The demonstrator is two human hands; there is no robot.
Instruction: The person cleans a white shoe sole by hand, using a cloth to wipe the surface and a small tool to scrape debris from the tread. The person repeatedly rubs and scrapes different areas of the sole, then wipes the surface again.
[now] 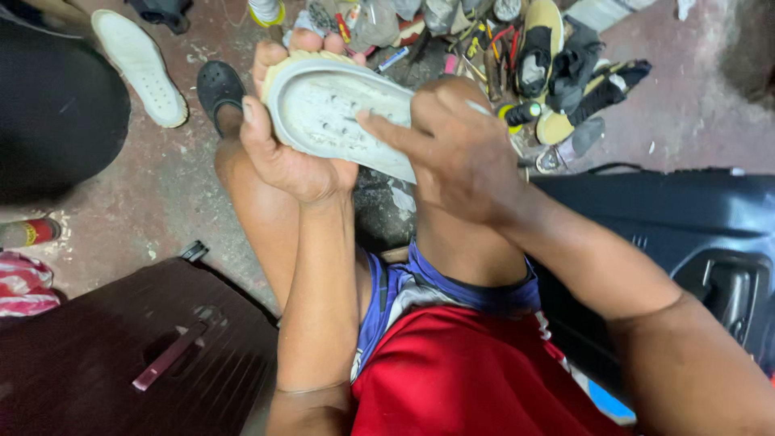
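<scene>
The pale shoe sole (339, 113) was held above the knees, its long axis running left to right. The left hand (286, 149) was clamped round its left end; the right hand (460, 153) was pressed on its right half.

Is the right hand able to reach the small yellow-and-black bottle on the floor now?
Probably yes: the right hand lies close to the bottle, with nothing between, though it now presses the white sole.
</scene>
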